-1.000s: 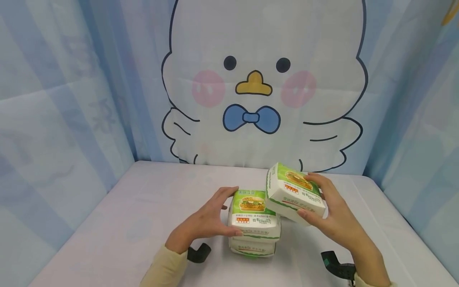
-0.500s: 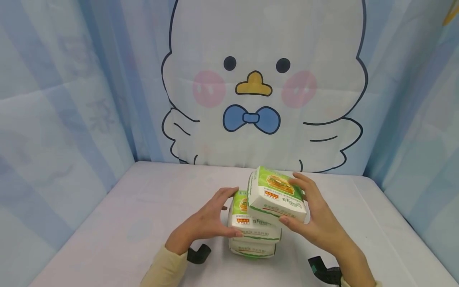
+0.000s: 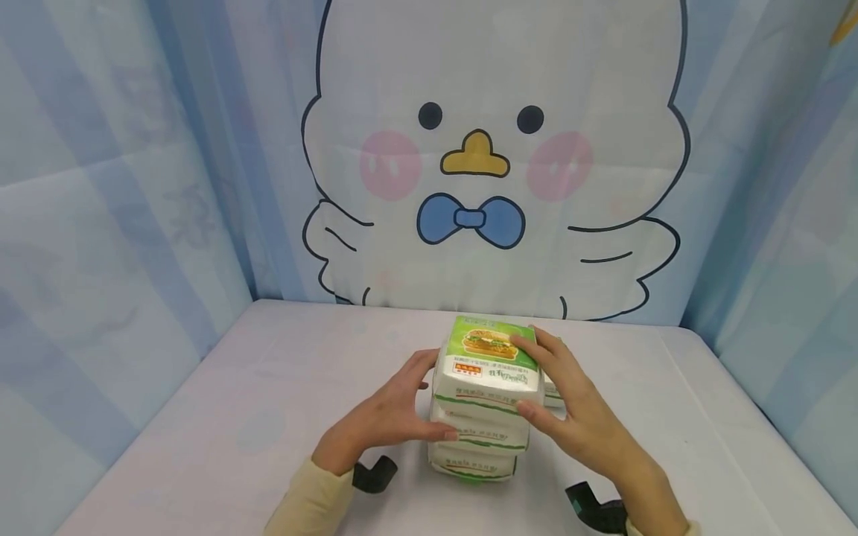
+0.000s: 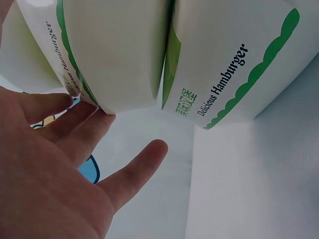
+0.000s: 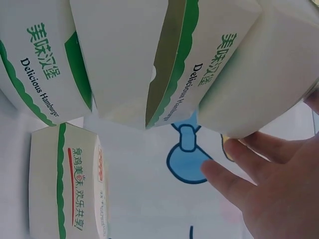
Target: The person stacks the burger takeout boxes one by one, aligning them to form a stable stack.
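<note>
Three white-and-green cardboard burger boxes stand in a stack at the middle of the table. My right hand grips the top box by its right side, thumb at the front and fingers over the top edge. This box sits on the middle one, slightly askew. From the left, my left hand holds the middle box between thumb at the front and fingers at the far corner. Beneath is the bottom box, which also shows its "Delicious Hamburger" side in the left wrist view.
Another burger box stands on the table behind and right of the stack, mostly hidden in the head view. White cloth covers the table. Blue-striped curtains enclose both sides, and a curtain with a cartoon bird hangs at the back.
My right hand has brought its box leftward and levelled it over the stack, covering the middle box's top. The box behind has come into sight. My left hand has barely moved.
</note>
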Demonstrator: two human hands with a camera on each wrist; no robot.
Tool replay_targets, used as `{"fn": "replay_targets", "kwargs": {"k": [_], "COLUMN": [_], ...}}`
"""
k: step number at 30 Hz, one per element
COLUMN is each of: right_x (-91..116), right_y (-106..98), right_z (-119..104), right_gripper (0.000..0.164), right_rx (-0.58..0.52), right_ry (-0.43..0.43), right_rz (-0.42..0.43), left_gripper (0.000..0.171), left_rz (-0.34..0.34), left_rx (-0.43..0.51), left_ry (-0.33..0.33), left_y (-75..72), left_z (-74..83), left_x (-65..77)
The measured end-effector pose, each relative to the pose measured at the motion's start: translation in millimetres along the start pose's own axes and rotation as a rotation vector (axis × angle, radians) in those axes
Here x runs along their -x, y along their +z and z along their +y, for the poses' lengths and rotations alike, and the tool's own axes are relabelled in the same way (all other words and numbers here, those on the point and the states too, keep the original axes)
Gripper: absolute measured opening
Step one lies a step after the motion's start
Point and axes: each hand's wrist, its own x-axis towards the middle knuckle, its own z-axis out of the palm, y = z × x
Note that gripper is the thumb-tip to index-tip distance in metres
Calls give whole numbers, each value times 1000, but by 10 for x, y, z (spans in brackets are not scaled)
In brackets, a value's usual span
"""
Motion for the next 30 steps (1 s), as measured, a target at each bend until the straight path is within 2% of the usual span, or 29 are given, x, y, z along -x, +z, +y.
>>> {"fn": "replay_targets", "kwargs": {"k": [21, 30], "right_x": [-12, -8], "right_y": [37, 36], "right_z": [-6, -19], "right_gripper": [79, 84], "right_rx": [-19, -22], "right_ry": [19, 33], "right_rz": [-4, -2], "left_gripper": [100, 108], "left_rz": [-9, 5], "left_rx": [31, 40], "left_ry": [-2, 11], "left_y": [-32, -68], "left_z": [8, 26], "left_x": [8, 17]}}
